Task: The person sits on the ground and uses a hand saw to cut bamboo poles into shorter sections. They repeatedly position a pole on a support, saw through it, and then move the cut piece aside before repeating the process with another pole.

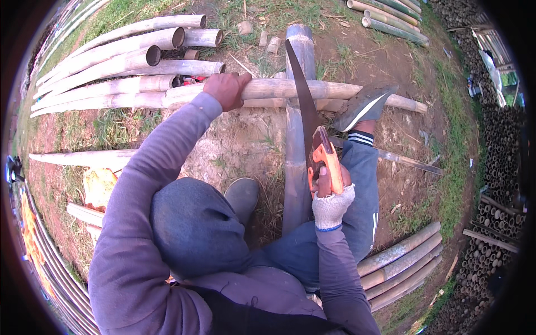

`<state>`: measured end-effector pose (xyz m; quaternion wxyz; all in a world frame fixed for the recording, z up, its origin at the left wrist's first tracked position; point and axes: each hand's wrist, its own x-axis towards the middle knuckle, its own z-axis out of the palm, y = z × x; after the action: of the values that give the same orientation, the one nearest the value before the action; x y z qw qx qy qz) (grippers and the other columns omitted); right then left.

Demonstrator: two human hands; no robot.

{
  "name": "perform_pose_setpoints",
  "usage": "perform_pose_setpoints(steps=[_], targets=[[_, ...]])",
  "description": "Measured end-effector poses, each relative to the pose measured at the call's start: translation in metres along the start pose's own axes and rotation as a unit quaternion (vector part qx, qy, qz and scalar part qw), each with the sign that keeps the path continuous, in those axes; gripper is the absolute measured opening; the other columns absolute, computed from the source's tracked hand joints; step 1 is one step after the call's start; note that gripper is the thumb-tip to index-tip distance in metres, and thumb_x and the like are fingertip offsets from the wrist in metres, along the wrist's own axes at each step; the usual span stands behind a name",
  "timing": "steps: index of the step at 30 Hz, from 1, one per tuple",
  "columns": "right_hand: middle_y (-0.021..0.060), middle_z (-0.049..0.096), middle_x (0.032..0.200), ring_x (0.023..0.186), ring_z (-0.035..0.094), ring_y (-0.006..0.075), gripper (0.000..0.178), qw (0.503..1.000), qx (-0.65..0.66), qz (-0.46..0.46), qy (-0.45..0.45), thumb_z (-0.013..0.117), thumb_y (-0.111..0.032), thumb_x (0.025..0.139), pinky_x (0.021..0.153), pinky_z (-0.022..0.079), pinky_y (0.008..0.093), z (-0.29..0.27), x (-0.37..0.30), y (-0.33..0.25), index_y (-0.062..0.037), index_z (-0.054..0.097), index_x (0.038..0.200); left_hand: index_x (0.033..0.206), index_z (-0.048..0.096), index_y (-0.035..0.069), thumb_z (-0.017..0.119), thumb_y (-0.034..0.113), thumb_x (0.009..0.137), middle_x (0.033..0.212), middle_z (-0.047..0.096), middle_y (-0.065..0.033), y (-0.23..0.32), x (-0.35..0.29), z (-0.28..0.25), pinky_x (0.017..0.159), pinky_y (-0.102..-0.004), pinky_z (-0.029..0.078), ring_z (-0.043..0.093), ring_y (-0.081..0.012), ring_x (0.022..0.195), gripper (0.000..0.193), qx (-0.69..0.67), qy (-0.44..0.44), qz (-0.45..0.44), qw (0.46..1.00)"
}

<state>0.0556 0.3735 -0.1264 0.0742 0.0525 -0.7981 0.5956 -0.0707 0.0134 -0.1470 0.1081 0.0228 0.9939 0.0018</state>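
Observation:
My bare left hand (228, 90) is wrapped round a bamboo pole (273, 89) that lies across a thicker bamboo pole (295, 151). In a fingerless-looking knitted glove, my right hand (334, 192) grips the orange handle of a handsaw (304, 103). The saw's dark blade points away from me and crosses over the held pole, just right of the thick one. Whether its teeth touch the pole I cannot tell. My shoe (365, 107) presses on the held pole's right end. Beneath that pole lies another thin bamboo piece (407, 103).
Several cut bamboo poles (123, 47) lie at the upper left, with more poles (388, 19) at the upper right and lower right (405, 262). Tall stacks of bamboo (494, 223) line the right side. A split strip (410, 161) rests on the dirt beyond my right leg.

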Motion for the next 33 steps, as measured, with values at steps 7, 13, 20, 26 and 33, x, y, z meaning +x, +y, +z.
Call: perform_pose_setpoints(steps=[7,13,20,26,33], targets=[[0.0037,0.065,0.079,0.057,0.058,0.0068,0.026,0.999,0.005,0.046,-0.005,0.068,-0.019,0.107,0.052,0.047,0.0251,-0.018,-0.033,-0.014,0.0041,0.064,0.12,0.128,0.057,0.014,0.082,0.031,0.083,0.108,0.073,-0.0179,-0.004,-0.003,0.001,0.085,-0.0513,0.061,0.075,-0.04,0.099,0.055,-0.007,-0.008,0.0,1.0],[0.0033,0.066,0.078,0.061,0.059,0.0079,0.026,0.981,-0.096,-0.167,0.031,0.073,-0.022,0.105,0.054,0.047,0.0273,0.041,0.059,0.001,0.0012,0.065,0.112,0.129,0.056,0.014,0.082,0.03,0.083,0.109,0.073,-0.0185,0.004,0.003,-0.001,0.087,-0.0512,0.06,0.075,-0.0405,0.1,0.056,-0.012,-0.01,0.008,1.0],[0.0112,0.071,0.093,0.071,0.067,0.0146,0.028,0.989,0.051,0.139,-0.015,0.07,-0.017,0.104,0.062,0.054,0.0318,-0.027,-0.046,-0.034,0.0061,0.065,0.119,0.126,0.058,0.014,0.074,0.024,0.088,0.108,0.075,-0.016,-0.003,-0.003,-0.001,0.083,-0.0515,0.061,0.077,-0.038,0.098,0.043,0.001,0.001,0.004,1.0],[0.0039,0.067,0.076,0.064,0.06,0.0076,0.025,0.982,-0.121,-0.142,0.03,0.074,-0.021,0.104,0.059,0.048,0.0272,0.034,0.054,0.011,0.0024,0.069,0.11,0.13,0.056,0.014,0.079,0.029,0.085,0.11,0.074,-0.0174,0.007,0.005,-0.003,0.086,-0.0508,0.06,0.075,-0.0383,0.1,0.052,-0.007,-0.007,0.009,1.0],[0.0022,0.063,0.072,0.054,0.057,0.0064,0.022,0.998,0.0,0.068,-0.011,0.07,-0.018,0.105,0.052,0.045,0.0243,-0.018,-0.03,-0.019,0.0024,0.065,0.109,0.132,0.055,0.014,0.08,0.03,0.085,0.109,0.073,-0.0185,-0.002,-0.003,-0.004,0.087,-0.0512,0.059,0.075,-0.0394,0.1,0.056,-0.008,-0.027,-0.004,1.0]])
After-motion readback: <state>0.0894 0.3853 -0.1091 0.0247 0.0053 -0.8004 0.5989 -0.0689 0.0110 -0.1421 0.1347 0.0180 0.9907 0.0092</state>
